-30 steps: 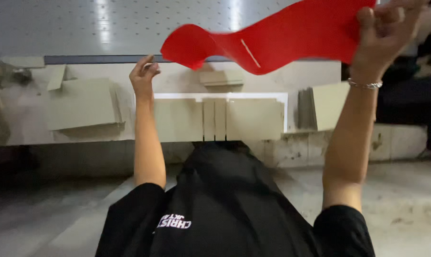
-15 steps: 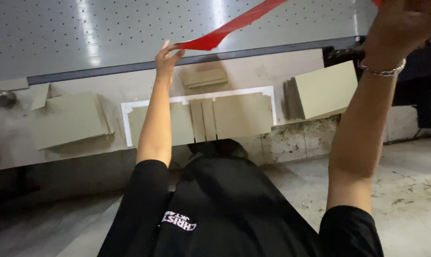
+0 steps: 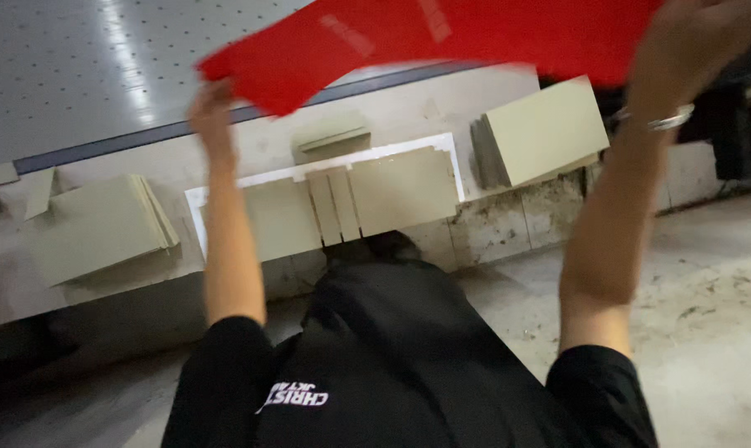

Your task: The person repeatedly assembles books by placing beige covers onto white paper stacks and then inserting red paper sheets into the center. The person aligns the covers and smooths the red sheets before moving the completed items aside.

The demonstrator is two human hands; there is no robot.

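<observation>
Two arms are up, both yours, and the view is tilted and blurred. Biggest thing in view is the grey perforated table (image 3: 85, 75), filling the upper left, its dark front edge running along a pale ledge (image 3: 409, 104). Below that is the concrete floor (image 3: 707, 274), stained and dusty at lower right. Your black shirt (image 3: 392, 365) fills the bottom centre.

Next, the red sheet (image 3: 442, 41): held up across the top of the view, over the table edge and ledge, spanning from one hand to the other. It's flexible, with the left end drooping to a corner.

Your left hand (image 3: 212, 108) sits at that lower left corner, fingers closed on the sheet's edge as far as the blur allows. Your right hand (image 3: 699, 41) is at the upper right, raised against the sheet and seemingly gripping it; the fingers are too smeared to tell exactly how. A metal bracelet (image 3: 662, 120) is on that wrist.

On the ledge are beige board stacks: one stack (image 3: 93, 228) at left, one tilted stack (image 3: 541, 129) at right, well apart. Between them is a white-edged frame (image 3: 326, 170) holding flat beige panels (image 3: 400, 187) side by side, with narrow strips in the middle. A small beige pile (image 3: 334, 137) sits just behind the frame. Some loose beige offcuts (image 3: 39, 191) lie at far left.
</observation>
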